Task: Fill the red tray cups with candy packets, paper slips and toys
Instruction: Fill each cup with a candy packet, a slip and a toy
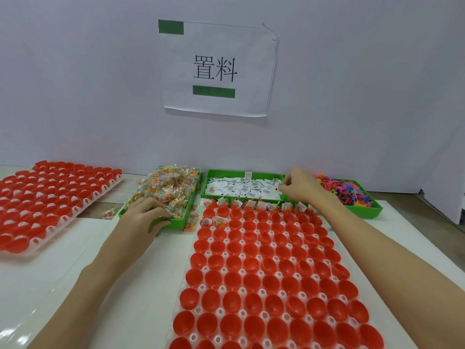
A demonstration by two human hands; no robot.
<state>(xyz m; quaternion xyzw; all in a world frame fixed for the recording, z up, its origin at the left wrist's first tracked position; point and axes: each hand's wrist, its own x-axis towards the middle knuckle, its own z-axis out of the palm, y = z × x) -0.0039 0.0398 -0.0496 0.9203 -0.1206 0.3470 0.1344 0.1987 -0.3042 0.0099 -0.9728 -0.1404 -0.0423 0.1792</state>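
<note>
A tray of red cups (266, 273) lies in front of me. Its far row and two cups of the second row hold candy packets and paper slips (251, 204); the other cups are bare. Behind it stand three green bins: candy packets (168, 187), white paper slips (241, 188), colourful toys (344, 191). My left hand (144, 212) lies palm down in the near corner of the candy bin, fingers curled on packets. My right hand (299, 186) is at the right end of the slip bin, its fingertips pinched on slips.
A second tray of red cups (50, 197) lies at the left, turned at an angle. A few loose candy packets (108, 213) lie on the table beside the candy bin. A white wall with a paper sign (216, 69) stands right behind the bins.
</note>
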